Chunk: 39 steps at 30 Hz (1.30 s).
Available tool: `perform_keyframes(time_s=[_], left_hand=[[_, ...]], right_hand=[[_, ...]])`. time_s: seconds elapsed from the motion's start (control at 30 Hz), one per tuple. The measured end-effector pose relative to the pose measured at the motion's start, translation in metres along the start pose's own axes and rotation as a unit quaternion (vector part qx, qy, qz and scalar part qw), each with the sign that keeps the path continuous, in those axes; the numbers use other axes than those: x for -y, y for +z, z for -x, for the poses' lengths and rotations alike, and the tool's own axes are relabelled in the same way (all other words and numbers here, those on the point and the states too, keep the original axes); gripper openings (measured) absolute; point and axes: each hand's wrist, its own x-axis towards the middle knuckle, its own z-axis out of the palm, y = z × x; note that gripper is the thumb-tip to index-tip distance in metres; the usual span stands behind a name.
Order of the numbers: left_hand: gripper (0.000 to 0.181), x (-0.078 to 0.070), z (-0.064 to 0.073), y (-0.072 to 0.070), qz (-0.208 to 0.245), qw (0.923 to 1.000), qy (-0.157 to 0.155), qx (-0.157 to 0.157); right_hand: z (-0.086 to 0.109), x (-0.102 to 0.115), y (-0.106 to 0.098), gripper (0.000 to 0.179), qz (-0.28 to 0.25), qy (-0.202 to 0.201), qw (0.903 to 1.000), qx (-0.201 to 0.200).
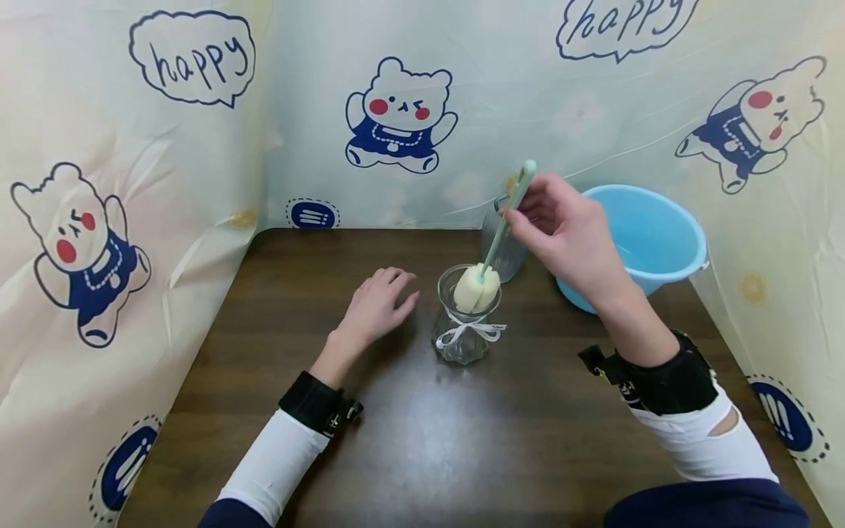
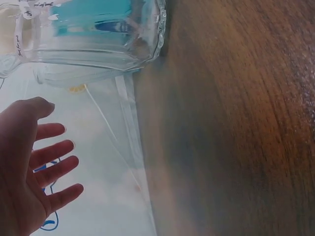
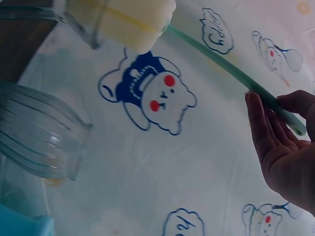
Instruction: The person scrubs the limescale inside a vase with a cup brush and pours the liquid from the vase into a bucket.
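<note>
A small clear glass vase (image 1: 464,339) with a white ribbon bow stands in the middle of the dark wooden table (image 1: 396,455). My right hand (image 1: 561,227) pinches the pale green handle (image 1: 511,205) of a sponge brush; its cream sponge head (image 1: 477,288) sits in the vase mouth. In the right wrist view the handle (image 3: 231,69) runs from the sponge (image 3: 125,22) to my fingers (image 3: 270,132). My left hand (image 1: 376,304) rests flat on the table just left of the vase, fingers straight, holding nothing; in the left wrist view the left hand (image 2: 29,167) shows below the vase (image 2: 93,39).
A second ribbed clear glass (image 1: 503,246) stands just behind the vase, partly hidden by my right hand. A light blue plastic basin (image 1: 650,238) sits at the back right. A cartoon-bear curtain (image 1: 396,110) walls in the table on three sides.
</note>
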Motion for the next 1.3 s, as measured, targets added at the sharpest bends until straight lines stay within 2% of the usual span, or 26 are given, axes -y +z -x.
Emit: perform_keyframes(time_s=[0.1, 0.2, 0.43, 0.6, 0.77, 0.9, 1.1, 1.3], left_hand=[[0.039, -0.004, 0.003, 0.000, 0.004, 1.0000, 0.004, 0.005], [0.044, -0.007, 0.007, 0.000, 0.003, 0.9999, 0.014, -0.004], [0.057, -0.014, 0.009, -0.001, 0.018, 0.9993, 0.024, -0.020], [0.071, -0.017, 0.009, -0.002, 0.042, 0.9985, 0.032, -0.012], [0.085, -0.020, 0.008, -0.002, 0.051, 0.9983, 0.028, 0.008], [0.086, -0.021, 0.007, -0.003, 0.062, 0.9975, 0.026, 0.022], [0.084, -0.025, 0.004, 0.000, 0.099, 0.9944, 0.031, 0.021], [0.081, -0.033, -0.001, 0.005, 0.142, 0.9889, 0.036, 0.023]], right_hand=[[0.007, -0.011, 0.005, 0.022, -0.010, 0.013, 0.9997, 0.016], [0.011, -0.018, 0.010, 0.020, -0.024, 0.024, 0.9990, 0.028], [0.015, -0.022, 0.016, 0.022, -0.023, 0.049, 0.9970, 0.055], [0.019, -0.024, 0.018, 0.027, -0.009, 0.071, 0.9953, 0.066], [0.022, -0.028, 0.019, 0.027, -0.005, 0.091, 0.9932, 0.073], [0.024, -0.032, 0.022, 0.027, -0.011, 0.101, 0.9913, 0.083], [0.027, -0.037, 0.030, 0.033, -0.020, 0.111, 0.9875, 0.110], [0.029, -0.041, 0.040, 0.031, -0.004, 0.098, 0.9865, 0.131]])
